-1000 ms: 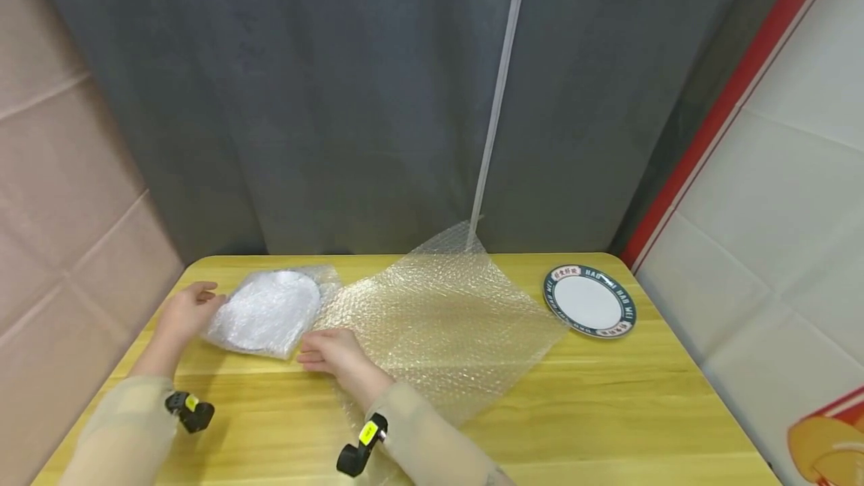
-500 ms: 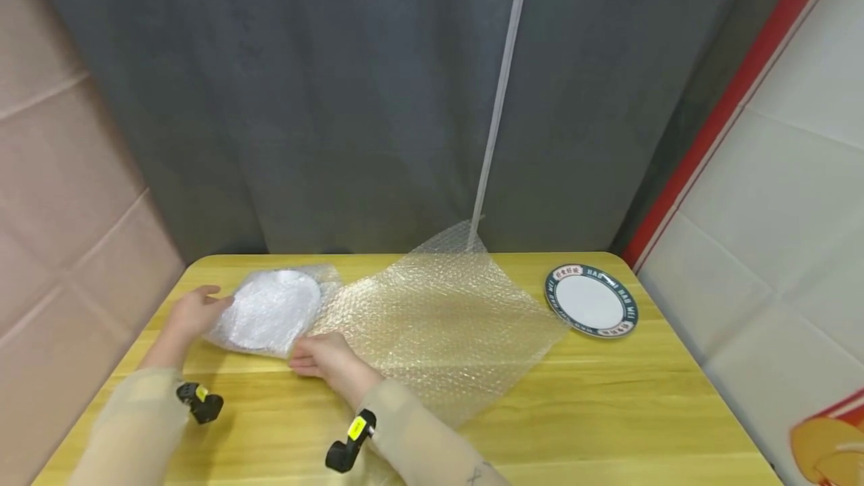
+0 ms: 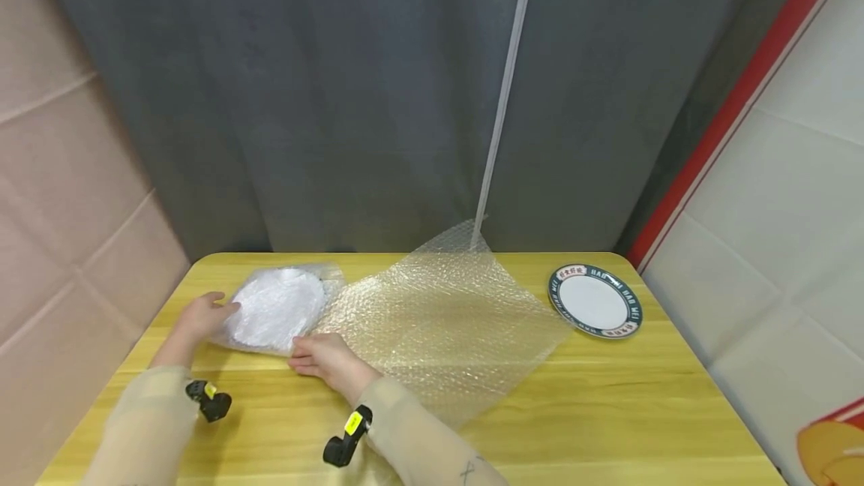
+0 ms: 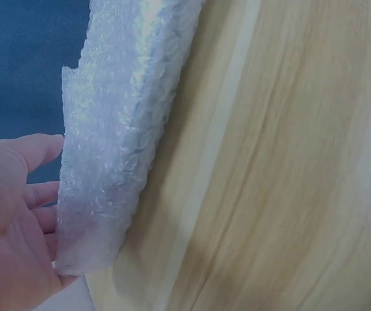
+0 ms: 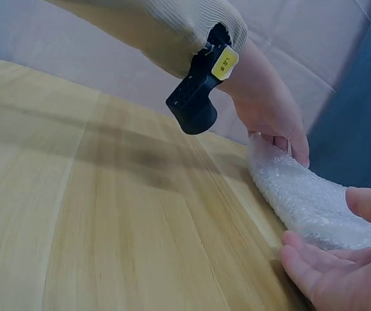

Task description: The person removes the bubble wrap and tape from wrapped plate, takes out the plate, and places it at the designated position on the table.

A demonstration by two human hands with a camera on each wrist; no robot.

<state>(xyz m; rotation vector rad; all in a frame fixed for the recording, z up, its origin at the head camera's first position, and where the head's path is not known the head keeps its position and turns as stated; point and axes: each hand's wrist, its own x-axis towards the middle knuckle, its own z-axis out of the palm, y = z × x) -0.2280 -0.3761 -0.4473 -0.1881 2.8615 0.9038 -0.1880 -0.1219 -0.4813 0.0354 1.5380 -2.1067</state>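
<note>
A bubble-wrapped packet [image 3: 277, 310] lies flat at the table's left side, a round white plate-like shape showing through its wrap. My left hand [image 3: 200, 319] is at the packet's left edge; in the left wrist view its thumb and relaxed fingers [image 4: 41, 193] meet the wrap's end. At the near right corner is my right hand [image 3: 326, 360], thumb toward the top and fingers along the lower edge. The right wrist view shows both hands at opposite ends of the wrap [image 5: 309, 201]. Beside the right hand a loose bubble wrap sheet [image 3: 439, 313] is spread out.
A white plate [image 3: 594, 302] with a dark green lettered rim sits at the back right, close to the sheet's right corner. The wooden table [image 3: 607, 411] ends at a dark grey curtain [image 3: 371, 111]. Pale walls flank it on both sides.
My left hand has moved right and slightly down, in against the packet's left edge. My right hand has shifted a little left to the packet's near corner. The sheet and plate stay put.
</note>
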